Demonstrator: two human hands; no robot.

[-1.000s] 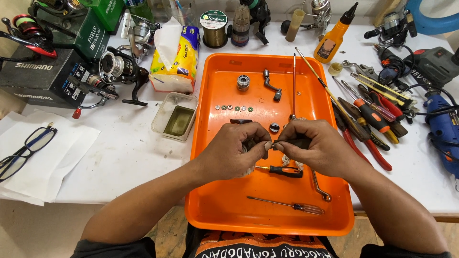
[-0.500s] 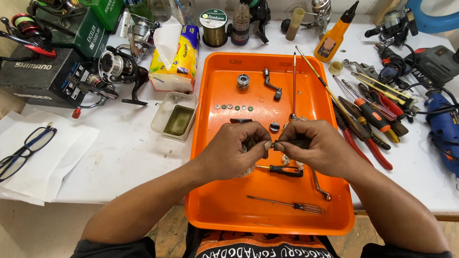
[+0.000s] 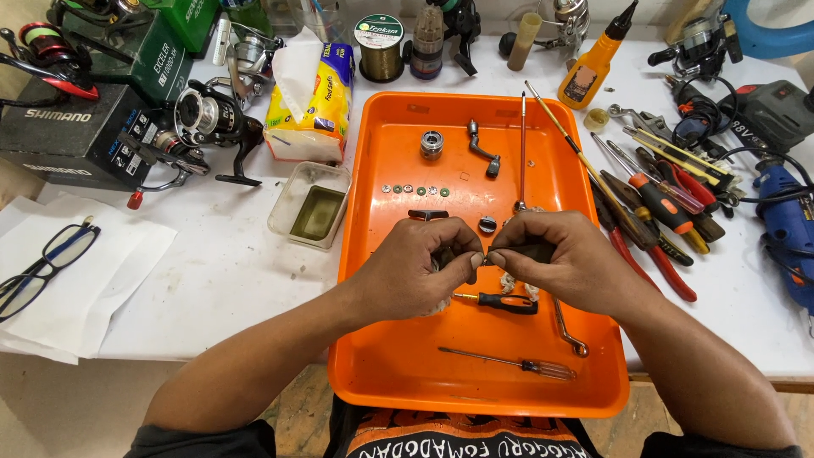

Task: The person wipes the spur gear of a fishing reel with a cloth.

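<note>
Hands meet over my orange tray (image 3: 381, 356): left hand (image 3: 415, 271) and right hand (image 3: 555, 254) both pinch a small dark part (image 3: 519, 252).

a single head-worn view looks steeply down and forward from close above, centred on a bright orange rectangular plastic tray (image 3: 398, 373) on a white worktable (image 3: 220, 280), taking in tools crowding its far edge.

Orange tray (image 3: 381, 254) mid-frame on a white surface (image 3: 220, 280); yellow tissue pack (image 3: 326, 97) upper left; black-handled screwdriver (image 3: 500, 300) with orange collar; blue drill (image 3: 784, 229) at right.
</note>
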